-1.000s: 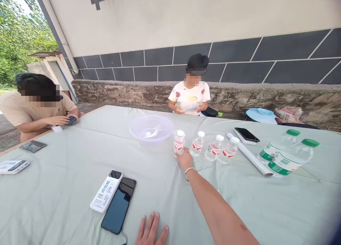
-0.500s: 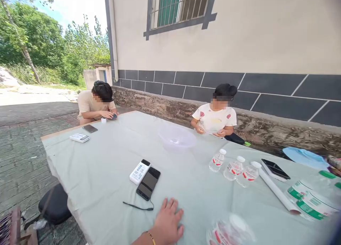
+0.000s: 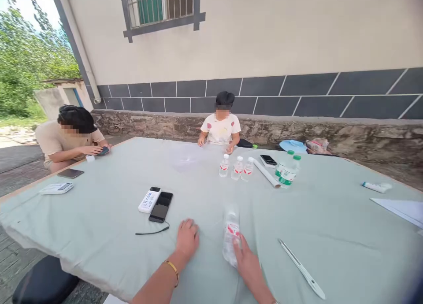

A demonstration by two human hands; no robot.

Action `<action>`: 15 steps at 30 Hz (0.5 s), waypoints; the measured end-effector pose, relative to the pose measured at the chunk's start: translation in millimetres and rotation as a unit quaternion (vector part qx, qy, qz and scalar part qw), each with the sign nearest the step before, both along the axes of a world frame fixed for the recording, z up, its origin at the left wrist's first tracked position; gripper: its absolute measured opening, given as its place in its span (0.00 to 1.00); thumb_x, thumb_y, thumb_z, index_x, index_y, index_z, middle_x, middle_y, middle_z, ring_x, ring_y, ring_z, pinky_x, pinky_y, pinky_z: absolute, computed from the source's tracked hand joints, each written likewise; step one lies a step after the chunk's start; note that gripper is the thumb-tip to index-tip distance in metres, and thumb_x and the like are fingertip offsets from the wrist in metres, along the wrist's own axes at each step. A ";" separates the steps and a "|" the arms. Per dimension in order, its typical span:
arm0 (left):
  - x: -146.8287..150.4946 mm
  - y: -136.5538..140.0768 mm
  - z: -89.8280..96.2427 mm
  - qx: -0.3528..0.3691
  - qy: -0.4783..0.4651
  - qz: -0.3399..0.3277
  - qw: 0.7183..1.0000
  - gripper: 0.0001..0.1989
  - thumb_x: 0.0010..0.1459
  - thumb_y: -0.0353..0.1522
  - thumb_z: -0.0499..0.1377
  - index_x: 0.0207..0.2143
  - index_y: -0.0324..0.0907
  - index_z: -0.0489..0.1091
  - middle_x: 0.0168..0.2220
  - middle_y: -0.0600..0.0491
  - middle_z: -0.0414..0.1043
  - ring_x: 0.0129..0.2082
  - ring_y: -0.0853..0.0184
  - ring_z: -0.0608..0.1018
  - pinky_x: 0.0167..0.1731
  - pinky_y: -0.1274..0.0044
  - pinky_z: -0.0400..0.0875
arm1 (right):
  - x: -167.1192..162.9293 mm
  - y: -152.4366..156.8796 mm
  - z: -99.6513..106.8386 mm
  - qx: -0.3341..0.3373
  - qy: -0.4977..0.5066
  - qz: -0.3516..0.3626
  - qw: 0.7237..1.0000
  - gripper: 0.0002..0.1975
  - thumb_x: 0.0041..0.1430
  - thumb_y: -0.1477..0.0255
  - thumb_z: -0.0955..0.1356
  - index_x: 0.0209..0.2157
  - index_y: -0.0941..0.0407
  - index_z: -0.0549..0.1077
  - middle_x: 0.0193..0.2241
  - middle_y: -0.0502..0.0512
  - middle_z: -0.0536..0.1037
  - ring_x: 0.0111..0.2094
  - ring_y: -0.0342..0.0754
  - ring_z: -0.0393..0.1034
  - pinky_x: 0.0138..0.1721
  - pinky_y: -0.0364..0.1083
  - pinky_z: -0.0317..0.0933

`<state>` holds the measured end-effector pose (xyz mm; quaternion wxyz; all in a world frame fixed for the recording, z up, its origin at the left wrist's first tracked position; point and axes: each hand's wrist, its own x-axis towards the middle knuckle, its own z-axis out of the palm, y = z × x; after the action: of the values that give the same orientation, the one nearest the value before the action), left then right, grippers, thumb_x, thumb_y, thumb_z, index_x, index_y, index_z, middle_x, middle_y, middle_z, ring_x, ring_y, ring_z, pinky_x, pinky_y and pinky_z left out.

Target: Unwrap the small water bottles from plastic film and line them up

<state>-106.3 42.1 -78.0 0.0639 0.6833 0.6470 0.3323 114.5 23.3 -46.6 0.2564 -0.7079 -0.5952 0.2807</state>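
My right hand (image 3: 248, 260) is closed on the side of a small clear plastic water bottle (image 3: 232, 229) with a red and white label. The bottle is smeared by motion, and I cannot tell whether its base touches the table. To its left, my left hand (image 3: 187, 239), with a gold bracelet at the wrist, lies palm down on the cloth, fingers loosely bent and holding nothing. Beyond that hand lie a black phone (image 3: 161, 207) with a wrist strap and a white power bank (image 3: 150, 200). A pen (image 3: 301, 268) lies right of my right hand.
Three small water bottles (image 3: 237, 168) stand near a white roll (image 3: 267, 173) and larger green-capped bottles (image 3: 288, 174). A pale plastic basin (image 3: 188, 159) sits farther back. Two people sit at the far side and left. A tube (image 3: 376, 187) and paper (image 3: 398, 210) lie right.
The view has swung right, bringing the pen, tube and paper into sight. My right hand now shows on the bottle, which appears more upright. My left hand's fingers are more bent than before.
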 end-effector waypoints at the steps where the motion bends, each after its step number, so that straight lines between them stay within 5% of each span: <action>1: 7.2 -4.9 -2.6 0.006 -0.017 -0.002 1.000 0.14 0.53 0.27 0.52 0.38 0.41 0.75 0.46 0.45 0.74 0.51 0.56 0.73 0.55 0.58 0.63 | 0.7 -1.8 3.2 -0.019 -0.022 0.011 1.000 0.37 0.59 0.49 0.51 0.61 0.58 0.59 0.36 0.60 0.80 0.38 0.57 0.75 0.38 0.50 0.65; 6: 47.8 -28.8 -9.3 -0.007 -0.064 -0.039 0.997 0.14 0.60 0.35 0.48 0.36 0.44 0.74 0.39 0.48 0.77 0.43 0.61 0.76 0.49 0.64 0.69 | 3.3 -17.1 0.1 -0.027 -0.033 0.035 0.998 0.34 0.63 0.53 0.48 0.62 0.57 0.58 0.45 0.61 0.77 0.44 0.56 0.72 0.42 0.48 0.62; 11: 73.1 -38.1 -4.5 -0.007 -0.081 -0.036 0.996 0.14 0.59 0.41 0.51 0.33 0.46 0.74 0.37 0.51 0.77 0.43 0.58 0.76 0.57 0.56 0.59 | 6.1 -23.8 -6.5 0.011 0.027 0.057 0.998 0.32 0.62 0.53 0.51 0.59 0.57 0.63 0.36 0.57 0.79 0.38 0.53 0.73 0.38 0.47 0.63; 15: 74.5 -42.1 0.4 -0.046 -0.072 -0.081 0.993 0.18 0.59 0.44 0.52 0.44 0.45 0.73 0.45 0.48 0.76 0.50 0.57 0.73 0.60 0.53 0.52 | 49.2 -22.1 -4.6 0.046 0.015 -0.001 0.999 0.27 0.59 0.57 0.55 0.52 0.57 0.69 0.32 0.55 0.77 0.33 0.51 0.72 0.38 0.48 0.65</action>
<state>-31.8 0.1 -77.6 0.1687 0.7043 0.5978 0.3438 163.7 1.1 -51.1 0.2981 -0.6914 -0.6029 0.2638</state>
